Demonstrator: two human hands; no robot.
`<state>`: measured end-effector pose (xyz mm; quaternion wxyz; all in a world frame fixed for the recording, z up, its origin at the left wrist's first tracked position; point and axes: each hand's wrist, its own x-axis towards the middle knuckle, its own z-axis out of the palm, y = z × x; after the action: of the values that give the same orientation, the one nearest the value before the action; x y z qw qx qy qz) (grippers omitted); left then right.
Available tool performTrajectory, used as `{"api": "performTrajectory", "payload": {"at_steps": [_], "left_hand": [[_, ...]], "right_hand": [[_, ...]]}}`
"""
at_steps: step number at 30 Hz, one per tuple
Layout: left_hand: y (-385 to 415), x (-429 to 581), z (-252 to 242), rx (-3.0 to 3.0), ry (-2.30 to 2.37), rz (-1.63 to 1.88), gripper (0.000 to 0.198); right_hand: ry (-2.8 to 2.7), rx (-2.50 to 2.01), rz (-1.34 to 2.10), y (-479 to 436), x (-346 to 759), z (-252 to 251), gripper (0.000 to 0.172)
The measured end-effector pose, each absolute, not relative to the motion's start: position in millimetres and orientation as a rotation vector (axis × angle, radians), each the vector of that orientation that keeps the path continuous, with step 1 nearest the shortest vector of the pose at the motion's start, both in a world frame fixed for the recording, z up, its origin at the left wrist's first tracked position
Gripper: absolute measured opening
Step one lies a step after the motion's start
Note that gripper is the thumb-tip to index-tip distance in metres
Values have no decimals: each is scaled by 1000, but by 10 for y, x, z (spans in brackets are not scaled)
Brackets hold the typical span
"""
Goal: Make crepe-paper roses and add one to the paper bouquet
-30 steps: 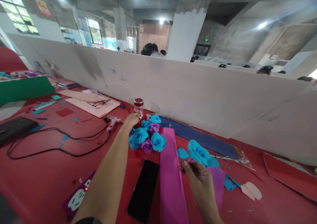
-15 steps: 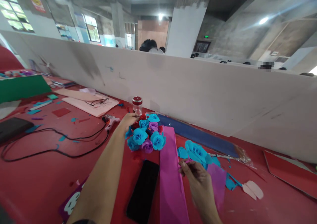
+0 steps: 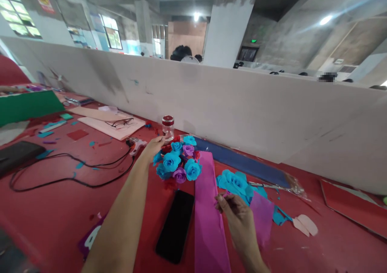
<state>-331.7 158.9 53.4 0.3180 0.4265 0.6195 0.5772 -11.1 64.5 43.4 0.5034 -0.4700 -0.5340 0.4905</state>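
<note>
On the red table a bunch of blue, purple and red paper flowers (image 3: 171, 161) stands in front of me. At its back left edge is my left hand (image 3: 155, 147), fingers closed against a dark red flower; part of the grip is hidden. My right hand (image 3: 237, 212) pinches a small piece of purple paper (image 3: 218, 200) between thumb and fingertips. Beneath that piece runs a folded strip of magenta crepe paper (image 3: 207, 220). Loose blue paper petals (image 3: 234, 180) and a purple paper sheet (image 3: 262, 214) lie just beyond and beside my right hand.
A black phone (image 3: 175, 226) lies between my arms. Behind the flowers stand a red-lidded jar (image 3: 168, 127) and a white partition (image 3: 242, 112). A glue gun (image 3: 137, 146) with a looping cable, a wrapped blue paper roll (image 3: 244, 162) and pale pink petals (image 3: 305, 224) lie around.
My left hand has shifted slightly left along the flower bunch. My right hand still pinches the purple piece at nearly the same spot. The view has moved a little.
</note>
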Motion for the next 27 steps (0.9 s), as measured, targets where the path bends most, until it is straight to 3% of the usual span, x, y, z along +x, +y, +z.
{"api": "performTrajectory", "payload": {"at_steps": [4, 9, 14, 19, 27], "left_hand": [[1532, -3346, 573, 1111, 1822, 1533, 24], [1405, -3168, 866, 1180, 2052, 1563, 24], [1102, -2777, 1057, 1186, 1935, 1783, 22], [696, -2445, 847, 633, 1687, 2320, 18], [150, -1874, 352, 379, 1616, 2147, 25]], "right_hand": [[-1289, -1101, 1204, 631, -84, 420, 28], [-1259, -1090, 1197, 706, -69, 354, 25], [-1035, -1018, 1225, 911, -128, 284, 23], [-854, -915, 1380, 1164, -225, 306, 23], [-935, -1063, 1598, 1943, -650, 187, 19]]}}
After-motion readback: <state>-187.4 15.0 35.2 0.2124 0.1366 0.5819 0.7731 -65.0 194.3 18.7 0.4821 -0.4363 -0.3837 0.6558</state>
